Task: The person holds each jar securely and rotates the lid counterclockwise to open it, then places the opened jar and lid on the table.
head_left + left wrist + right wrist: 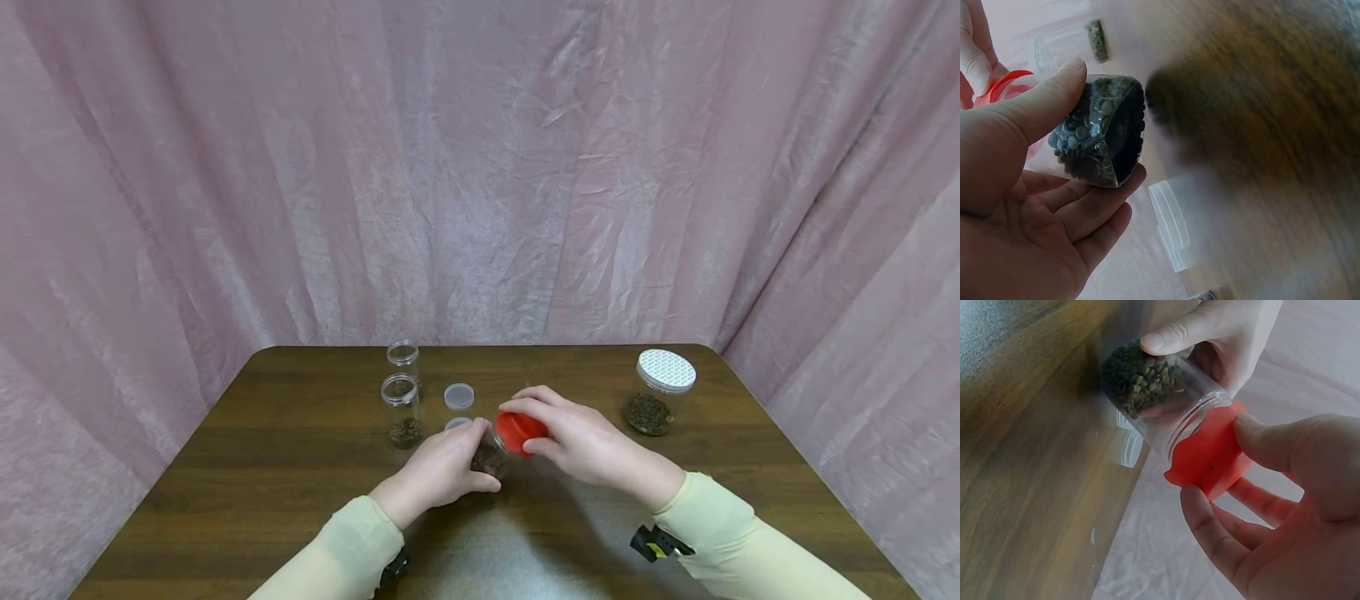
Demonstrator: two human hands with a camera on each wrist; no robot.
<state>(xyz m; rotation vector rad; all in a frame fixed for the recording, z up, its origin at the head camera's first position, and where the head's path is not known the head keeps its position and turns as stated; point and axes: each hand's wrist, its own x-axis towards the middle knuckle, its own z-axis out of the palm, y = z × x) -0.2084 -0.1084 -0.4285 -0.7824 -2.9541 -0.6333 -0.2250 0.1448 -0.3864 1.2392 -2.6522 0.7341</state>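
My left hand (442,468) grips a clear jar (1166,425), thumb on one side and fingers beneath. Small dark brown-green pebble-like pieces (1082,134) fill its bottom part. The jar is tilted, its mouth toward my right hand (588,437). Over that mouth lies a red wavy-edged piece (1210,450), thin and bent, which my right thumb and fingertips pinch. Whether it is a cover or a funnel I cannot tell. Both hands are raised above the table in the wrist views.
Two uncapped clear jars stand at left; the nearer jar (400,400) has brown pieces in its bottom, and the farther jar (403,354) is behind it. Two translucent lids lie mid-table, one lid (459,396) fully visible. A white-lidded jar (651,400) stands right on the wooden table (262,475).
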